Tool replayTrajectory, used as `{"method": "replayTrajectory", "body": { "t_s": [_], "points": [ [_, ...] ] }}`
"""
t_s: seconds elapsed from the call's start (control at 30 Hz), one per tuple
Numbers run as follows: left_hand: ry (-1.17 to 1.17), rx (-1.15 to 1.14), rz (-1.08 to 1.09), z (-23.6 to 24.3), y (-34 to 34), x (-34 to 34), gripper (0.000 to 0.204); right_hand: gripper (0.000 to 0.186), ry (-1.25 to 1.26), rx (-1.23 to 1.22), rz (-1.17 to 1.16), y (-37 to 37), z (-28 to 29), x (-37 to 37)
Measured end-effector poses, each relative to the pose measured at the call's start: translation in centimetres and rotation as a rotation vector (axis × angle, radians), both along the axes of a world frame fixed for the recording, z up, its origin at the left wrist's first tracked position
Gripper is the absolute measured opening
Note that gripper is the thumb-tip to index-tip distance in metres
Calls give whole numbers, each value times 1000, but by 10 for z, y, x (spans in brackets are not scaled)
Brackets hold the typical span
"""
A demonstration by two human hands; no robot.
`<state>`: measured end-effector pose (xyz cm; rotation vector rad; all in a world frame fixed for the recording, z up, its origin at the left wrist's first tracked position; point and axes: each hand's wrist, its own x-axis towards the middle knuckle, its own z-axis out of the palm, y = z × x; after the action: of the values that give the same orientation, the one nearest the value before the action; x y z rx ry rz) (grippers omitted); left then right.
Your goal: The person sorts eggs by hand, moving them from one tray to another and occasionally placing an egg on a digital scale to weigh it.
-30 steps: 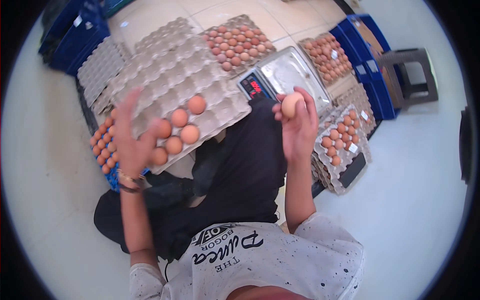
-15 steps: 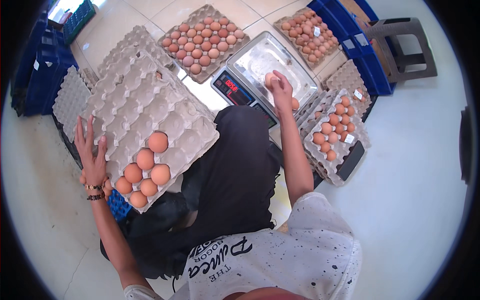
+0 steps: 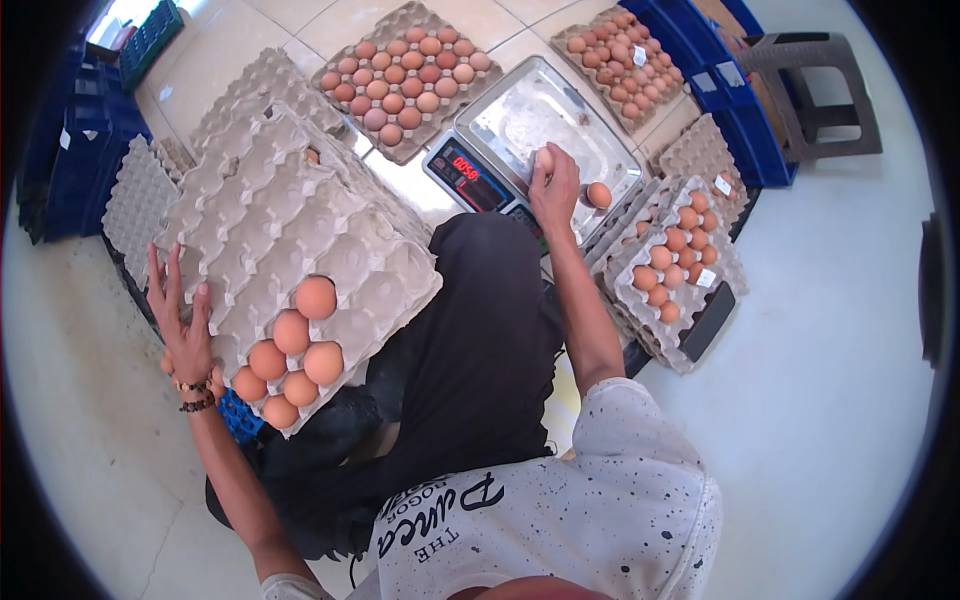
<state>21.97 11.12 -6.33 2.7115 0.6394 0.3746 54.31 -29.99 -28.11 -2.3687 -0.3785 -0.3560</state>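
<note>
My right hand [image 3: 556, 198] has its fingers round a brown egg [image 3: 543, 161], low over the metal pan of the digital scale [image 3: 535, 105]. A second brown egg [image 3: 599, 195] rests on the pan just right of that hand. My left hand [image 3: 184, 325], fingers spread, lies along the left edge of a stack of grey pulp egg trays [image 3: 300, 215]. Several brown eggs [image 3: 291, 331] sit in the near corner of the top tray, and its other cups hold hardly any.
Beyond the scale stand two egg-filled trays, one left [image 3: 405, 80] and one right [image 3: 620, 65]. A smaller tray stack with eggs [image 3: 675, 255] and a dark phone-like slab [image 3: 707, 322] are at right. Blue crates [image 3: 85, 150] and a grey stool [image 3: 815, 90] flank the area.
My right hand has drawn slightly back toward me and left with its egg. The egg on the pan, partly covered before, now shows whole. My left hand stays at the tray edge.
</note>
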Motion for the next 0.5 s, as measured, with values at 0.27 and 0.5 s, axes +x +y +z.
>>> {"method": "replayTrajectory", "body": {
  "t_s": [0.27, 0.5],
  "points": [
    [-58, 1, 4, -1, 5, -8, 52, 41, -8, -11, -265, -34, 31, 9],
    [4, 91, 8, -7, 1, -4, 54, 37, 243, -530, -212, -91, 14, 18]
  ]
}}
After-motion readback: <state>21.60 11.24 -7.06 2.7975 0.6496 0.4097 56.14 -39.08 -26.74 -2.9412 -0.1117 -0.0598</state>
